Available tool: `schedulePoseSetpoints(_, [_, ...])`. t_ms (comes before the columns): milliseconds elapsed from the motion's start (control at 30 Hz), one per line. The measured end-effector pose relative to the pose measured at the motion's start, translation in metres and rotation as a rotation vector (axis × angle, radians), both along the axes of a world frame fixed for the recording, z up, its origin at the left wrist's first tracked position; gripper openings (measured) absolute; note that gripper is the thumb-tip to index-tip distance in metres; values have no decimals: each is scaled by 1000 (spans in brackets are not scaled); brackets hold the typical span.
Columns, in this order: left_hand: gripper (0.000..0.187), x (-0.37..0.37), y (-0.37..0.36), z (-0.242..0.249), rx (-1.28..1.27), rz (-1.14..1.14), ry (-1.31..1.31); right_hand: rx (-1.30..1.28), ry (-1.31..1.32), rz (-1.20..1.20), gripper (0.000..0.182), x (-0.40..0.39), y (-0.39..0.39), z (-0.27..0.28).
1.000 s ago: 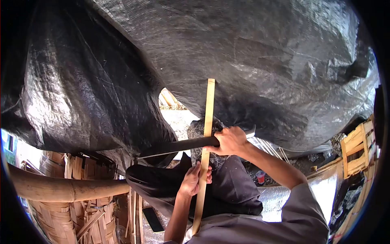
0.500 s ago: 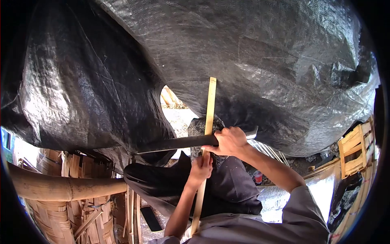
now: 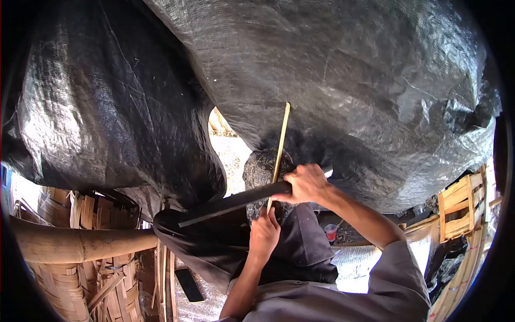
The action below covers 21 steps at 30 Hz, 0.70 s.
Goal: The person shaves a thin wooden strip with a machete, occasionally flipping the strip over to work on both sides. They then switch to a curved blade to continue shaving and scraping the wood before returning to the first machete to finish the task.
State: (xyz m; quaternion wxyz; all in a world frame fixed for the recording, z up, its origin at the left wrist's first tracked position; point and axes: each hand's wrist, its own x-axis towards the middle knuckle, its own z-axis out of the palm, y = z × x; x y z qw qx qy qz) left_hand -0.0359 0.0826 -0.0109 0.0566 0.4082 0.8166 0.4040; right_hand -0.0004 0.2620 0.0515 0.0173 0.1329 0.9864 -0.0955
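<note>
Head view: left hand (image 3: 264, 236) clamped on near end of thin pale-yellow wooden strip (image 3: 281, 139), long axis running up and away; right hand (image 3: 307, 184), nearer the crossing, fingers closed round long dark flat blade (image 3: 230, 204) lying across strip

you have creased plastic sheeting (image 3: 343, 80) above you, black to grey and glossy where light strikes it, while the blade (image 3: 230, 206) is dark, mostly matt metal and the strip (image 3: 281, 139) looks like smooth, pale bamboo. your trousers (image 3: 306, 236) and grey shirt (image 3: 322, 303) are soft, matt cloth. to your left the thick pole (image 3: 80, 246) is smooth bamboo with a low sheen, the woven slats (image 3: 59, 279) rough and fibrous, the phone (image 3: 189, 285) smooth and black; to your right the crate (image 3: 456, 206) looks like dry, unpainted wood, and the red cup (image 3: 330, 231) is see-through plastic
</note>
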Motion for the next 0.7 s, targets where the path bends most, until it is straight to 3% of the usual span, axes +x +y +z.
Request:
schedulePoseSetpoints(100, [17, -3, 4, 16, -59, 32, -204, 19, 63, -100, 66, 1, -4, -7])
schedulePoseSetpoints(200, [19, -1, 5, 11, 35, 44, -226, 73, 95, -95, 66, 5, -7, -7])
schedulePoseSetpoints(433, [15, -4, 3, 18, -88, 22, -352, 15, 20, -147, 65, 13, -26, 3])
schedulePoseSetpoints(567, [17, -8, 2, 15, 8, -29, -339, 106, -3, -31, 73, 21, -19, 5])
schedulePoseSetpoints(600, [17, -7, -2, 5, 23, -27, -301, 47, -140, -131, 65, 17, -17, 13])
schedulePoseSetpoints(700, [13, -3, -4, 0, 67, -20, -152, -20, 64, -427, 71, 16, 2, -7])
